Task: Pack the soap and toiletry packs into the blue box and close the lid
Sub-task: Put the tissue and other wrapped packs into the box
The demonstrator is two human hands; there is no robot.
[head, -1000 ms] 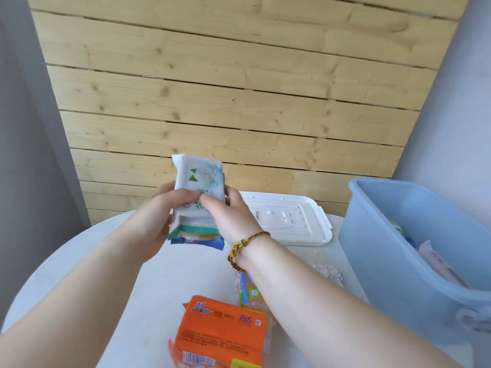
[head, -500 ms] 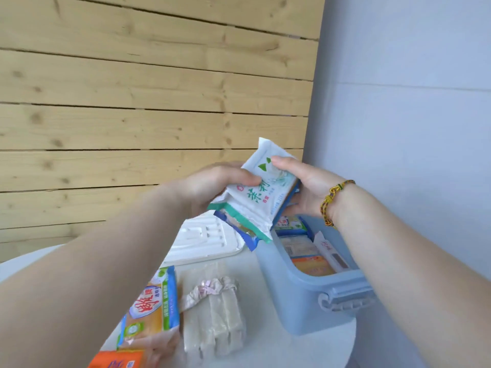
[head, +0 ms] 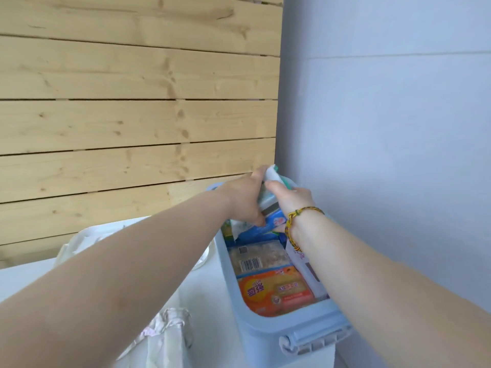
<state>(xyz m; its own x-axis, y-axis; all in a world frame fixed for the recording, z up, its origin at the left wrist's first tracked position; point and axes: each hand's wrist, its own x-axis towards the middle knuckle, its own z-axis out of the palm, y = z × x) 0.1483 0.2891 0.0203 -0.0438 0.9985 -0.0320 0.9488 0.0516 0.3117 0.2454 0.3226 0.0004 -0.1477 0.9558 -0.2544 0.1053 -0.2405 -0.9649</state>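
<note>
We see both hands over the far end of the blue box (head: 265,330), which stands at the right edge of the white tabletop (head: 210,293). The left hand (head: 245,199) and right hand (head: 291,200) grasp a stack of toiletry packs (head: 268,221) between them, fingers curled around it, its lower end inside the box. An orange soap pack (head: 276,290) lies inside at the near end, and the white lid (head: 79,241) rests on the tabletop behind the left forearm.

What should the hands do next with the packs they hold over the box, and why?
Probably lower the packs into the far end of the blue box and let go: both the left hand and right hand grip them just above that end, and the near part already holds an orange pack.
</note>
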